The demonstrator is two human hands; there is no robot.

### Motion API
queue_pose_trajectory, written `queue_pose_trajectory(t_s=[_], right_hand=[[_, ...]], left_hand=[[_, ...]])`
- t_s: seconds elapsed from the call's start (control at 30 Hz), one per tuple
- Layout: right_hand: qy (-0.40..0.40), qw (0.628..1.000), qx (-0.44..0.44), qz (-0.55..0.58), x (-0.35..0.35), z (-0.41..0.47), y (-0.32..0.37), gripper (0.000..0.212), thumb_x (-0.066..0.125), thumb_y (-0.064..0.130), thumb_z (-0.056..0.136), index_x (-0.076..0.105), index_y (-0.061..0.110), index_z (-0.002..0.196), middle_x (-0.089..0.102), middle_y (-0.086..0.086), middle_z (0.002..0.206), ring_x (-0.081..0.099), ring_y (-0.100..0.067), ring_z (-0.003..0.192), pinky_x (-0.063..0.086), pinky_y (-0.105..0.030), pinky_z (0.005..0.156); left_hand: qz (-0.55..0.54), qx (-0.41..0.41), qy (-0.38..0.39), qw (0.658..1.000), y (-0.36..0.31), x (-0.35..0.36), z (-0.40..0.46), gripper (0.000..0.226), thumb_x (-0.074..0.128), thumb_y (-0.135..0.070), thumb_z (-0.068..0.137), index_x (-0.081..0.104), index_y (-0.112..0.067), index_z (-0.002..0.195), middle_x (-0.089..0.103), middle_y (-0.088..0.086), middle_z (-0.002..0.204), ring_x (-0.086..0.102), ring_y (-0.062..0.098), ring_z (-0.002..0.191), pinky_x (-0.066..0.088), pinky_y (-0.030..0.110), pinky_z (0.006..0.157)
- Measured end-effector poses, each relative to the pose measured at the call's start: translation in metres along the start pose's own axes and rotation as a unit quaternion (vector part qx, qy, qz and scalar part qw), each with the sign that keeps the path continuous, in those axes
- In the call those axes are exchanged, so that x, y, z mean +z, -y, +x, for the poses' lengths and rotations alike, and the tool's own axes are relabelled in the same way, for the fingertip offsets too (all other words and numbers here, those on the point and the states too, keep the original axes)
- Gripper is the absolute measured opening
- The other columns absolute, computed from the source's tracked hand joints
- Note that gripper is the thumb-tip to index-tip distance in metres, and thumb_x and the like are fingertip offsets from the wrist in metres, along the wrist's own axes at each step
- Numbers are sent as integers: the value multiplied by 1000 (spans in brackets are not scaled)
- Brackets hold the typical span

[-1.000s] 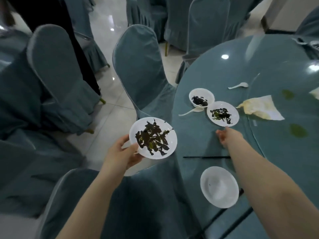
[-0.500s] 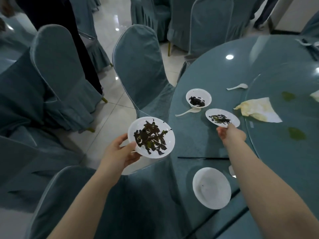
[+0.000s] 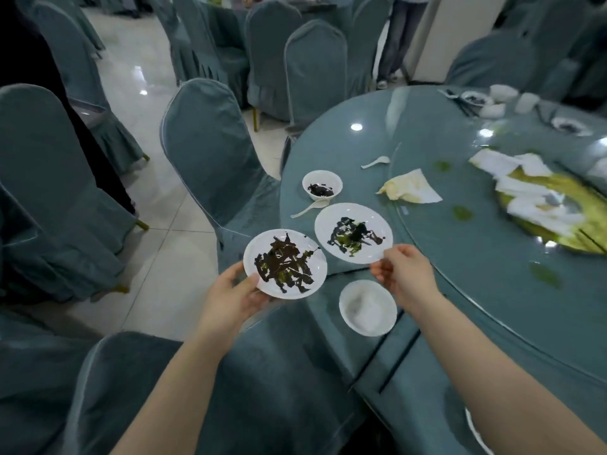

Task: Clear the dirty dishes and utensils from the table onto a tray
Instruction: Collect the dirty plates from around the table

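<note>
My left hand (image 3: 235,295) grips a white plate (image 3: 285,263) smeared with dark leftovers, held off the table's near-left edge. My right hand (image 3: 402,274) pinches the near rim of a second dirty white plate (image 3: 354,233), lifted just above the table beside the first. On the table below sit an empty white bowl (image 3: 368,307), a small bowl (image 3: 322,184) with dark scraps, a white spoon (image 3: 308,209) next to it, another spoon (image 3: 376,163) farther back and black chopsticks (image 3: 399,364) near the edge. No tray is in view.
Round teal table (image 3: 460,290) with a glass turntable (image 3: 525,257) carrying soiled napkins (image 3: 410,190) and green spills. More dishes (image 3: 496,101) stand at the far side. Covered chairs (image 3: 213,152) crowd the left and near side. A person's legs (image 3: 395,37) stand at the back.
My right hand took hold of the second dirty plate and lifted it toward me, close to the plate in my left hand. The view swung right, showing more of the table.
</note>
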State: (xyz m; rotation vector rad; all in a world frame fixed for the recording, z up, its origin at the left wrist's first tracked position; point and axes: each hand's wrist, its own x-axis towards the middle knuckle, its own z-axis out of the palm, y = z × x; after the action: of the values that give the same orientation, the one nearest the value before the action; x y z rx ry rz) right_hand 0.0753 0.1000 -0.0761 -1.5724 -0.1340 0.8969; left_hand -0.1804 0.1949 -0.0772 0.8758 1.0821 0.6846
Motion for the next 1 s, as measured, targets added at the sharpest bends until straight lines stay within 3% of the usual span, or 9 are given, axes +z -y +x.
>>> queue_pose_trajectory(t_s=[0.17, 0.43, 0.57, 0.63, 0.77, 0.9, 1.0], right_hand=[[6, 998, -38, -44, 0, -84, -19, 10, 46, 4, 88, 50, 12, 83, 63, -8, 51, 56, -16, 40, 44, -21, 39], [-66, 994, -61, -61, 8, -190, -57, 9, 51, 9, 87, 57, 13, 93, 62, -5, 54, 55, -15, 43, 44, -22, 42], [-97, 992, -66, -36, 5, -228, -62, 9, 53, 9, 91, 60, 11, 97, 64, -9, 79, 56, -13, 51, 53, -27, 55], [-112, 992, -62, -3, -2, -242, -62, 12, 54, 7, 92, 59, 10, 102, 65, -13, 95, 59, -16, 60, 58, -31, 61], [-134, 986, -63, 83, -30, -267, -63, 18, 61, -3, 85, 60, 8, 100, 67, -16, 98, 62, -21, 66, 59, -33, 67], [-169, 978, -81, 91, -85, -300, -67, 19, 58, -5, 85, 67, 7, 96, 72, -11, 85, 63, -16, 59, 54, -24, 55], [-206, 970, -92, 95, -143, -336, -75, 23, 56, -5, 83, 67, 5, 101, 71, -12, 83, 59, -20, 60, 54, -26, 56]], left_hand=[[10, -5, 92, 996, -3, -13, -33, 25, 55, -9, 95, 55, -19, 117, 73, 12, 101, 73, 20, 74, 56, 26, 54], [66, 29, 222, 972, -1, -45, -86, 19, 55, -17, 96, 61, -28, 111, 75, 4, 92, 72, 20, 77, 56, 25, 62], [87, 27, 255, 963, -3, -44, -110, 27, 54, -20, 97, 58, -24, 123, 74, 6, 98, 71, 21, 84, 56, 34, 75], [95, 27, 274, 957, -4, -38, -121, 27, 53, -20, 97, 58, -22, 124, 74, 6, 99, 72, 21, 84, 57, 32, 71], [85, 5, 315, 945, 1, -17, -147, 21, 49, -21, 99, 60, -23, 117, 75, 6, 97, 73, 23, 81, 58, 29, 65], [100, -3, 374, 922, 20, 22, -186, 21, 47, -20, 100, 58, -22, 117, 75, 4, 94, 72, 20, 77, 58, 28, 62], [120, -7, 420, 900, 46, 60, -227, 25, 48, -11, 98, 57, -21, 119, 75, 4, 88, 70, 18, 73, 58, 30, 64]])
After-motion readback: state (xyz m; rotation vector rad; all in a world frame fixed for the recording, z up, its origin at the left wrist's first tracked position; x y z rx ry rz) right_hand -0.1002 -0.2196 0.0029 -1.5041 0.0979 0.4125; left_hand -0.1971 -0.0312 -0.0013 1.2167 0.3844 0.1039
